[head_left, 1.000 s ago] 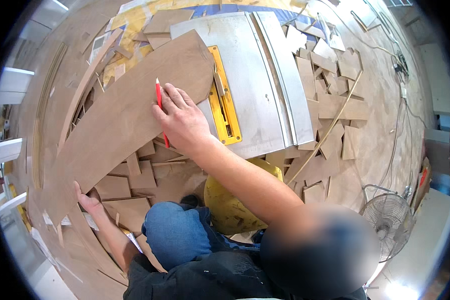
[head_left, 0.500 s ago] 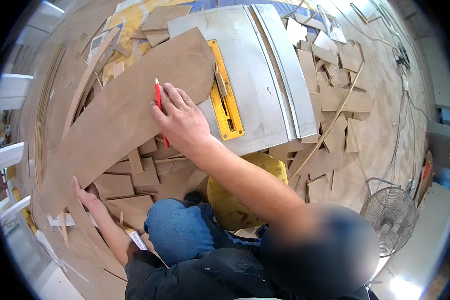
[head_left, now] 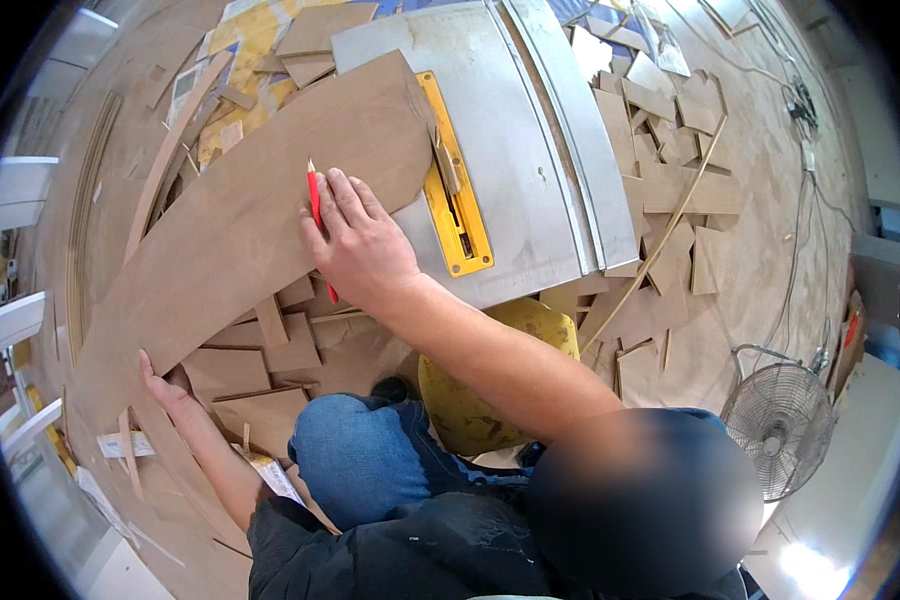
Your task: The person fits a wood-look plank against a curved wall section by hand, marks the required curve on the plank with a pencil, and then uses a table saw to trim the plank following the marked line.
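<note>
A long brown board (head_left: 225, 215) with curved edges lies slantwise, its far right end on the grey table saw top (head_left: 510, 190). That end touches or nearly touches the upright saw blade (head_left: 446, 165) in the yellow throat plate (head_left: 455, 190). Flat on the board rests my right hand (head_left: 365, 240), with a red pencil (head_left: 314, 195) held between thumb and fingers, tip pointing away from me. Out at the lower left, my left hand (head_left: 165, 388) holds the board's near edge; some of its fingers are hidden beneath.
Brown board offcuts (head_left: 235, 370) litter the floor on both sides of the saw. Near me stands a yellow stool-like object (head_left: 480, 350). A long thin strip (head_left: 670, 225) leans across the right-hand scraps. A round fan (head_left: 778, 430) stands at right, with cables (head_left: 805, 150) beyond it.
The view has shifted slightly. Both hands keep their holds, and the board stays almost in the same place against the saw.
</note>
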A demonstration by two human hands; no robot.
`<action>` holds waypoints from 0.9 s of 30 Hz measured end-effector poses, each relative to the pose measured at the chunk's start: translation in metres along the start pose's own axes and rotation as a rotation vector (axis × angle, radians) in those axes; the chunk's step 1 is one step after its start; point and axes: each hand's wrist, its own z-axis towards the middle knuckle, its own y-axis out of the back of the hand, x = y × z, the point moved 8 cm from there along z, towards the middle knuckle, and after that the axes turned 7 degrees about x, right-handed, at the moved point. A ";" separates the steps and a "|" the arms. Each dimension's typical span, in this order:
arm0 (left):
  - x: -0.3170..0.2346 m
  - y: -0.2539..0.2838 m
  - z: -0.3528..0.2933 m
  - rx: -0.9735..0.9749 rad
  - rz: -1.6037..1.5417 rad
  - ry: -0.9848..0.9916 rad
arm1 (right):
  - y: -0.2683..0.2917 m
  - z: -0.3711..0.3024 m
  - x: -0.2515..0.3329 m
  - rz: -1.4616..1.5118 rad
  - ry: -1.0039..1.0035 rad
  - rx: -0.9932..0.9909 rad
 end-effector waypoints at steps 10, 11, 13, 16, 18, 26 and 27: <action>-0.005 0.012 -0.019 0.001 -0.002 0.046 | 0.008 -0.022 0.014 0.000 0.017 0.008; -0.004 0.013 -0.021 0.006 -0.016 0.071 | 0.009 -0.025 0.016 0.001 0.013 0.014; -0.007 0.022 -0.021 -0.026 0.001 0.090 | 0.014 -0.030 0.021 0.006 0.005 0.022; -0.014 0.025 -0.022 -0.046 0.014 0.077 | 0.014 -0.036 0.027 0.009 0.007 0.003; -0.014 0.026 -0.017 -0.023 0.014 0.105 | 0.016 -0.040 0.029 0.002 -0.004 0.011; -0.021 0.033 0.007 0.034 0.004 0.151 | 0.016 -0.040 0.036 0.012 -0.034 0.002; -0.021 0.035 0.011 0.050 -0.018 0.148 | 0.015 -0.041 0.037 0.008 -0.029 0.003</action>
